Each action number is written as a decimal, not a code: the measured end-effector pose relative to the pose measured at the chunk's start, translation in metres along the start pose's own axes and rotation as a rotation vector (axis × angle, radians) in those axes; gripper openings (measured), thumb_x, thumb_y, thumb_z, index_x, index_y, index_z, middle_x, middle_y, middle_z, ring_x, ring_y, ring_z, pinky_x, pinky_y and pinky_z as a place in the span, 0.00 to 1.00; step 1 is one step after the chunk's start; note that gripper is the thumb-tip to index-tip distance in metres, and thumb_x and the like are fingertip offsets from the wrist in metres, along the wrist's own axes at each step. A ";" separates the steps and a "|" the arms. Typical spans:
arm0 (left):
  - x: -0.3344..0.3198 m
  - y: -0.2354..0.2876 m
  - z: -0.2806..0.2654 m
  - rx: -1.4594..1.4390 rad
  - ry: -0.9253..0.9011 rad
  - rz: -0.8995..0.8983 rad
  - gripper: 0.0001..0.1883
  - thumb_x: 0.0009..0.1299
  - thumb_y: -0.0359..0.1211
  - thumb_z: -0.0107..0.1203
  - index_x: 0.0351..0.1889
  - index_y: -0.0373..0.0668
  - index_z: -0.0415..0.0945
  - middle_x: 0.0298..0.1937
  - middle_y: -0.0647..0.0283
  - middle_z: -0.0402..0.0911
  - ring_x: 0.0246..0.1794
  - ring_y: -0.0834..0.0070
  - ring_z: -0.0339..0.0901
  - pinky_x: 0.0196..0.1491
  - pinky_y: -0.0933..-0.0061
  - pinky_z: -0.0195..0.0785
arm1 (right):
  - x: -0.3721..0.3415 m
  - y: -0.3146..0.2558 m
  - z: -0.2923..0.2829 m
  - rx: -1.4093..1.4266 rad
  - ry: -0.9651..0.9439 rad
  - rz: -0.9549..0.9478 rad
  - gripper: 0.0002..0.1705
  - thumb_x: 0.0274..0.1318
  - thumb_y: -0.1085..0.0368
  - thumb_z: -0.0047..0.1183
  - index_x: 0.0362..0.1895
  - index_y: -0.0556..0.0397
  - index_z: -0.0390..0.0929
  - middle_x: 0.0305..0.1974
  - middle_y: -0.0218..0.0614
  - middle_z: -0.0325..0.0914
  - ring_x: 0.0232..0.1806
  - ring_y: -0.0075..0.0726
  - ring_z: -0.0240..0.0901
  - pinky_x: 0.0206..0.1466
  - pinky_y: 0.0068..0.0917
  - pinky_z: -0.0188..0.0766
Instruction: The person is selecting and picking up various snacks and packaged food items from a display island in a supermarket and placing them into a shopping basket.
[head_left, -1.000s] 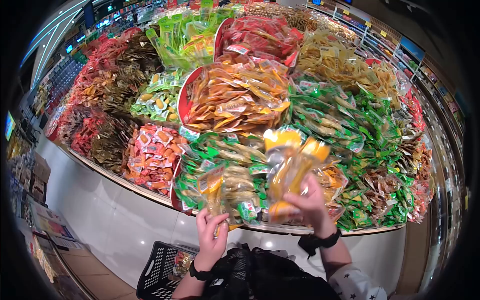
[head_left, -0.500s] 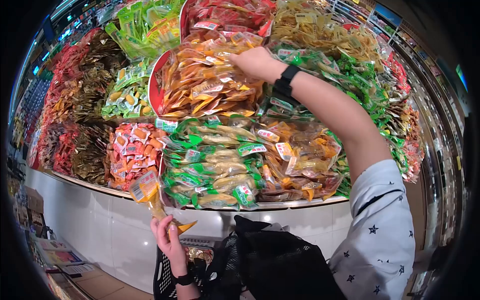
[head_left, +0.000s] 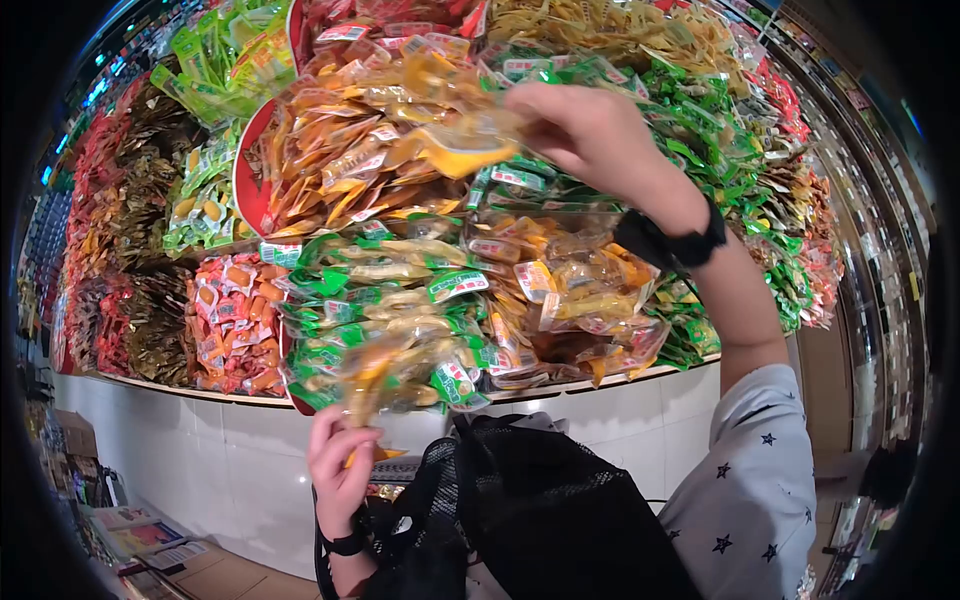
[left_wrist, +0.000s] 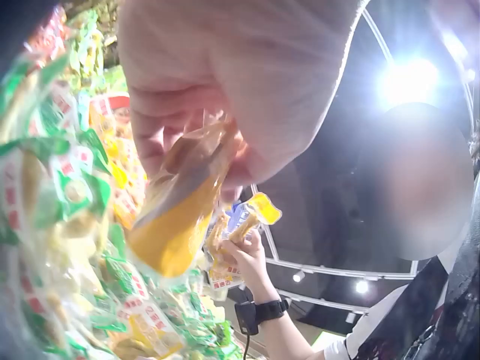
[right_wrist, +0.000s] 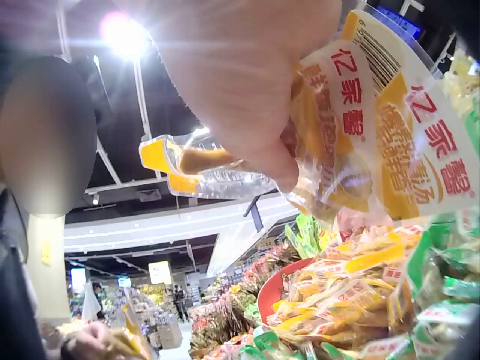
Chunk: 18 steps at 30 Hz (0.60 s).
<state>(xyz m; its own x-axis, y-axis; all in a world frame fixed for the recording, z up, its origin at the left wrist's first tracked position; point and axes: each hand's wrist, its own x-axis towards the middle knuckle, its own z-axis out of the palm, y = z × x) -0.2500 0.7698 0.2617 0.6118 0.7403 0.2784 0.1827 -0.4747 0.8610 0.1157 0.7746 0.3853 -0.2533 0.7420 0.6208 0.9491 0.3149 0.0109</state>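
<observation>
My right hand (head_left: 600, 130) pinches yellow-and-clear snack packets (head_left: 465, 145) by one end, above the heap of orange snack packets (head_left: 340, 170). In the right wrist view two printed labels (right_wrist: 405, 127) overlap beside the hand, and a clear end with a brown piece inside (right_wrist: 206, 161) sticks out on the other side. My left hand (head_left: 340, 465), low at the front edge of the display, grips another yellow snack packet (head_left: 370, 385). The left wrist view shows that packet (left_wrist: 176, 217) between thumb and fingers. Motion blurs the packets in the head view.
Green packets (head_left: 400, 300) and more orange packets (head_left: 590, 290) fill the front bins. A red divider (head_left: 252, 165) edges the orange heap. Small red packets (head_left: 235, 320) lie left. A black bag (head_left: 560, 500) hangs at my front, partly covering a basket.
My right hand went from the front bins to the orange heap, and now draws back right with packets in its grip. The left hand keeps its packet. The head view has shifted.
</observation>
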 end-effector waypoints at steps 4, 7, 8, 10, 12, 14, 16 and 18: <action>0.078 0.045 0.044 0.318 -0.540 0.493 0.11 0.51 0.24 0.54 0.34 0.43 0.74 0.40 0.61 0.73 0.33 0.68 0.71 0.37 0.71 0.67 | -0.067 0.020 -0.032 -0.027 -0.248 0.166 0.19 0.38 0.67 0.56 0.40 0.43 0.69 0.29 0.33 0.75 0.29 0.40 0.73 0.27 0.31 0.67; 0.112 0.048 0.096 0.496 -0.681 0.660 0.12 0.54 0.28 0.51 0.37 0.45 0.71 0.41 0.62 0.74 0.35 0.68 0.72 0.36 0.71 0.69 | -0.102 0.027 -0.044 -0.111 -0.326 0.214 0.21 0.33 0.72 0.58 0.38 0.47 0.70 0.28 0.36 0.74 0.29 0.41 0.72 0.29 0.31 0.67; 0.121 0.043 0.116 0.535 -0.738 0.689 0.11 0.55 0.29 0.50 0.37 0.45 0.71 0.42 0.61 0.74 0.36 0.67 0.72 0.35 0.72 0.69 | -0.113 0.028 -0.047 -0.140 -0.351 0.230 0.21 0.32 0.72 0.58 0.37 0.48 0.69 0.28 0.36 0.74 0.29 0.41 0.72 0.30 0.32 0.67; 0.126 0.026 0.153 0.572 -0.803 0.725 0.10 0.56 0.30 0.48 0.37 0.45 0.70 0.42 0.60 0.73 0.36 0.66 0.73 0.33 0.72 0.70 | -0.131 0.019 -0.058 -0.106 -0.323 0.278 0.21 0.31 0.72 0.58 0.36 0.48 0.70 0.28 0.35 0.74 0.29 0.41 0.72 0.30 0.32 0.67; 0.127 0.006 0.184 0.804 -0.890 0.710 0.10 0.56 0.30 0.47 0.37 0.44 0.70 0.43 0.55 0.73 0.37 0.66 0.74 0.31 0.74 0.71 | -0.146 0.007 -0.069 -0.055 -0.337 0.374 0.20 0.30 0.73 0.58 0.35 0.47 0.70 0.29 0.33 0.74 0.31 0.40 0.72 0.33 0.32 0.66; 0.124 -0.003 0.201 0.839 -0.893 0.769 0.12 0.57 0.31 0.48 0.40 0.43 0.69 0.43 0.53 0.73 0.37 0.65 0.74 0.31 0.73 0.71 | -0.163 -0.001 -0.069 -0.020 -0.281 0.304 0.20 0.30 0.73 0.58 0.35 0.47 0.71 0.30 0.32 0.75 0.32 0.39 0.72 0.35 0.33 0.65; 0.121 -0.001 0.210 0.782 -1.054 0.514 0.20 0.59 0.36 0.48 0.49 0.37 0.65 0.45 0.49 0.72 0.44 0.63 0.73 0.40 0.67 0.70 | -0.175 -0.014 -0.065 0.098 -0.235 0.262 0.20 0.30 0.72 0.58 0.35 0.46 0.72 0.34 0.30 0.76 0.35 0.38 0.72 0.38 0.34 0.64; 0.121 -0.009 0.204 0.814 -1.029 0.596 0.23 0.60 0.37 0.48 0.51 0.35 0.63 0.46 0.49 0.71 0.47 0.63 0.70 0.45 0.66 0.67 | -0.185 -0.029 -0.051 0.169 -0.159 0.288 0.20 0.28 0.71 0.58 0.35 0.46 0.75 0.32 0.27 0.76 0.35 0.33 0.72 0.37 0.29 0.64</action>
<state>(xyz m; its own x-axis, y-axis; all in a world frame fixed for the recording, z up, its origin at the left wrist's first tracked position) -0.0204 0.7660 0.2007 0.9614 -0.1604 -0.2236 -0.1279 -0.9799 0.1528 0.1441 0.5982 0.3100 -0.0184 0.8930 0.4497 0.9448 0.1627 -0.2845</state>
